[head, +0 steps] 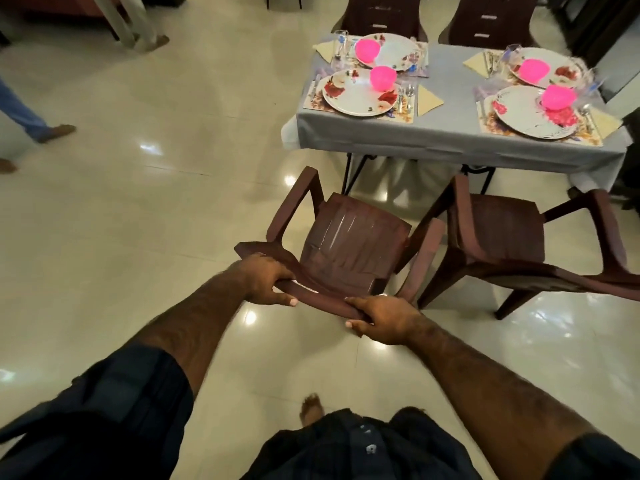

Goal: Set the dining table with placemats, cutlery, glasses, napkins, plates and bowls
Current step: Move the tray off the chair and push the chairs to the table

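Note:
A brown plastic armchair point(349, 240) stands on the floor in front of me, facing the table. My left hand point(268, 280) and my right hand point(382, 318) both grip the top edge of its backrest. Beyond it is the dining table point(446, 133) under a grey cloth. Several places are laid on it, each with a floral placemat point(405, 114), a flowered plate point(356, 93), a pink bowl point(382, 77), cutlery point(403, 95), a folded cream napkin point(427, 100) and a glass point(341, 43).
A second brown chair point(505, 233) stands to the right of mine at the table's near side, and two more chairs point(384, 15) at the far side. Legs and feet of other people point(38, 123) are on the glossy tiled floor at the left.

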`<state>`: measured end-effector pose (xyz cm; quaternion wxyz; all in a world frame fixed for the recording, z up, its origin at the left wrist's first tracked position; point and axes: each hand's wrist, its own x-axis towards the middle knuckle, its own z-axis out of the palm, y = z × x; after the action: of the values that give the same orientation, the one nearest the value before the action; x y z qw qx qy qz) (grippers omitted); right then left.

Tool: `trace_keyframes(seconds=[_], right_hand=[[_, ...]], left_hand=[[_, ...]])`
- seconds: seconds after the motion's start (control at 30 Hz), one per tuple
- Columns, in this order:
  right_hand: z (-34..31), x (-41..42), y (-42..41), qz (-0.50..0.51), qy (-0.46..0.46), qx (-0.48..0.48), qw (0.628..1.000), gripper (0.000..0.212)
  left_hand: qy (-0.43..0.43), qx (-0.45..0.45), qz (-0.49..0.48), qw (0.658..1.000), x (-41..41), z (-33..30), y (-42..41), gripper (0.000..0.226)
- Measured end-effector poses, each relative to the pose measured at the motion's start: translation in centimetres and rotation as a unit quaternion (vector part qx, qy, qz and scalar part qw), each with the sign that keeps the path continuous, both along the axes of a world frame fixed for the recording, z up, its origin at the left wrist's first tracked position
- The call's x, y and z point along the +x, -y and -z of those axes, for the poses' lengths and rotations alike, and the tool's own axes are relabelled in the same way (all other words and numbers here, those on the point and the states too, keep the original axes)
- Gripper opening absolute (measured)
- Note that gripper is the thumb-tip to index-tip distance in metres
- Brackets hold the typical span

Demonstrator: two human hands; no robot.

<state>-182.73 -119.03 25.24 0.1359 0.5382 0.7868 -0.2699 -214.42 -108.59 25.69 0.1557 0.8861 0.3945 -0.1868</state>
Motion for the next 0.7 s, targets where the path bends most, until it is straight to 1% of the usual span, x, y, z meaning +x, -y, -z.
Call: trace_keyframes(seconds=[0.03,0.13,0.17,0.27,0.37,0.43,0.57,0.63,0.7], right_hand=[[0.0,0.4,-0.2,0.003,0.001,0.000,1.000,0.074],[-0.5,1.2,-1.4,0.017,0.015,-0.027,0.999,0.075],[-0.9,1.7,-1.9,0.022,0.020,-0.027,0.999,0.074],[-1.6,3.9,-3.4,0.034,0.053,-0.006,0.998,0.069],[-1.7,6.2,-5.0,0.072,0.085,-0.001,0.994,0.067],[-1.7,7.5,-6.3,0.102,0.079,0.017,0.991,0.063],[-1.4,9.5,-8.5,0.136,0.071,0.052,0.987,0.060],[-1.3,10.2,-9.4,0.145,0.078,0.048,0.985,0.061],[-1.3,10.9,-10.3,0.138,0.073,0.035,0.987,0.063]], left_hand=[[0.000,0.013,0.009,1.000,0.0,0.3,0.0,0.106],[0.031,0.063,0.019,0.997,0.3,1.4,0.3,0.078],[0.041,0.080,0.017,0.996,0.8,1.8,0.3,0.074],[0.051,0.107,-0.001,0.993,3.5,2.4,0.0,0.078],[0.035,0.106,-0.018,0.994,6.6,2.4,-1.5,0.082],[0.030,0.096,-0.036,0.994,8.4,2.1,-2.9,0.080],[0.018,0.110,-0.063,0.992,11.1,2.1,-5.8,0.080],[0.017,0.069,-0.071,0.995,11.8,2.0,-7.1,0.075],[0.011,0.025,-0.056,0.998,11.8,1.5,-8.5,0.067]])
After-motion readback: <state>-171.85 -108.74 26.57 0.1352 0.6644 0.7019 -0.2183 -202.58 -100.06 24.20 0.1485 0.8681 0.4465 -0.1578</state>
